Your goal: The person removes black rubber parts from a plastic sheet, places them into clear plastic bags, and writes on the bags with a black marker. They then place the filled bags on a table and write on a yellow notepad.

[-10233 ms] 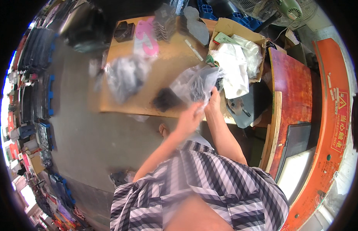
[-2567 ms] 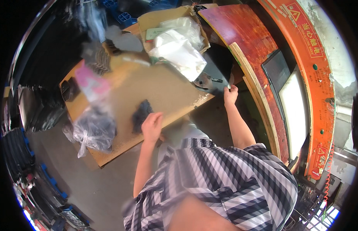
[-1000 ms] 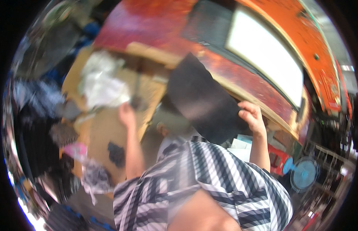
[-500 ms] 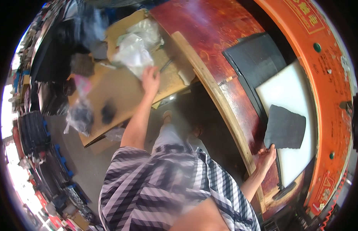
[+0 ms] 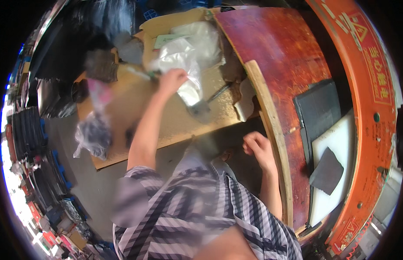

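Note:
My left hand (image 5: 172, 81) is over the cardboard-topped surface (image 5: 141, 125), its fingers curled in at the edge of a clear plastic bag (image 5: 180, 54). Blur hides whether anything is between those fingers. Close beside it lies a thin white stick-like piece (image 5: 138, 72) with a dark end. My right hand (image 5: 258, 147) hangs in the gap left of the wooden rail (image 5: 270, 117), in a loose fist with nothing visible in it. A dark grey square sheet (image 5: 327, 172) lies on a white board (image 5: 335, 143) at the right, apart from both hands.
A reddish-brown tabletop (image 5: 275, 39) carries a black slab (image 5: 319, 106) beside the white board. An orange metal beam (image 5: 368, 95) borders the far right. On the cardboard sit a tied clear bag with dark contents (image 5: 94, 135) and a dark stack of pieces (image 5: 102, 65).
My right hand has left the grey sheet's edge and moved left off the tabletop, its fingers now curled. The left hand stays by the plastic bag while the whole view has shifted.

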